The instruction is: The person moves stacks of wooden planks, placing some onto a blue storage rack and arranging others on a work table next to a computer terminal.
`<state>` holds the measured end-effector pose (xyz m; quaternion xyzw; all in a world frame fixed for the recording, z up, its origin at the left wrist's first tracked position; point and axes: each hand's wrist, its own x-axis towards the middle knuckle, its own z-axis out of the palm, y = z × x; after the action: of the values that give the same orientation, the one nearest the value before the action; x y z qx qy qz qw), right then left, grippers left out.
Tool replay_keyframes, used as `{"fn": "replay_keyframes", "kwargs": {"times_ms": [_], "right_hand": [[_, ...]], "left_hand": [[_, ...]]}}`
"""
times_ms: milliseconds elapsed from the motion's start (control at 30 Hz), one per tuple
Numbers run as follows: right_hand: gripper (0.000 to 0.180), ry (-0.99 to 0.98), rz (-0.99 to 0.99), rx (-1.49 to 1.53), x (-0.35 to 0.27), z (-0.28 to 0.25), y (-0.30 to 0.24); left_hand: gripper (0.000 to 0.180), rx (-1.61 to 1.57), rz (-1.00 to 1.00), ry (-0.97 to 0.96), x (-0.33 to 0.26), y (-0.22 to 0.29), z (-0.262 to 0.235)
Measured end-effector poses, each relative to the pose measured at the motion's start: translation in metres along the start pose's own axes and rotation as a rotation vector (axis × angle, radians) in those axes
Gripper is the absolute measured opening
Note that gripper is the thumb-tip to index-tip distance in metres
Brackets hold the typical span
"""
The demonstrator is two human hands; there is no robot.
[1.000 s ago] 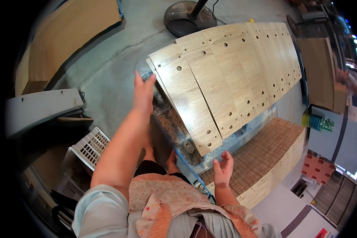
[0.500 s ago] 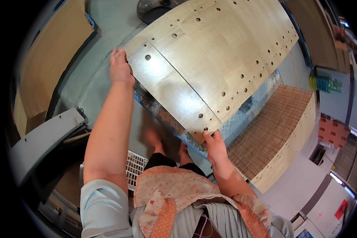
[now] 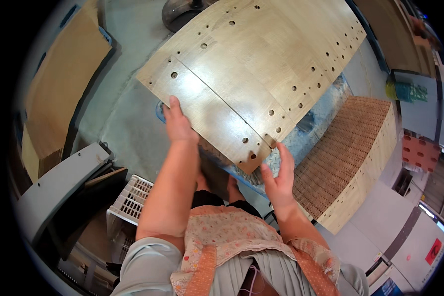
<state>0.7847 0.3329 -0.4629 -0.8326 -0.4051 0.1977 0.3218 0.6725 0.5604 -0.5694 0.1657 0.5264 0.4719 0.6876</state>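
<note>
A large pale wooden panel (image 3: 232,74) with drilled holes and thin groove-like lines lies tilted across the upper middle, on a stack. My left hand (image 3: 180,126) is at its near left edge, thumb on the top face and fingers going under the rim, closed on it. By the panel's near right corner is my right hand (image 3: 281,180), thumb and fingers apart; it seems to touch the edge at most lightly. Beneath the panel shows a worn bluish surface (image 3: 301,128) with a tread pattern.
A curved brown slatted panel (image 3: 340,153) with a pale wooden edge stands at right. Stacked brown boards (image 3: 64,79) lie at left, above a curved grey-white piece (image 3: 64,170). A white plastic crate (image 3: 133,197) sits near my left arm. A dark round base (image 3: 182,15) is beyond the panel.
My left hand has slid from the panel's far left corner down its edge towards me. My right hand has loosened from the near corner. In view the panel has shifted slightly left.
</note>
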Motion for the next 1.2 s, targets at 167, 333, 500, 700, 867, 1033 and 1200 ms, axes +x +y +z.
{"fn": "replay_keyframes", "kwargs": {"times_ms": [167,333,500,700,867,1033,1200], "right_hand": [[0.08,-0.301,-0.279,-0.309,0.053,0.016,-0.048],[0.087,-0.442,-0.412,-0.417,0.079,0.056,-0.035],[0.082,-0.464,-0.425,-0.526,0.082,0.065,-0.033],[0.078,-0.43,-0.428,-0.546,0.079,0.068,-0.03],[0.081,-0.319,-0.52,-0.558,0.074,0.073,-0.024],[0.083,-0.382,-0.473,-0.558,0.077,0.073,-0.025],[0.076,-0.476,-0.4,-0.474,0.08,0.067,-0.029]], "left_hand": [[0.067,0.211,0.073,0.164,-0.011,-0.001,0.023],[0.062,0.243,0.105,0.125,-0.016,0.006,0.03],[0.056,0.254,0.142,0.079,-0.022,0.017,0.033],[0.063,0.904,0.577,0.209,0.034,0.042,0.013],[0.057,1.728,0.975,0.119,0.067,0.09,0.037],[0.043,1.737,0.82,-0.063,0.071,0.086,0.041],[0.039,1.764,0.745,-0.021,0.074,0.083,0.045]]}}
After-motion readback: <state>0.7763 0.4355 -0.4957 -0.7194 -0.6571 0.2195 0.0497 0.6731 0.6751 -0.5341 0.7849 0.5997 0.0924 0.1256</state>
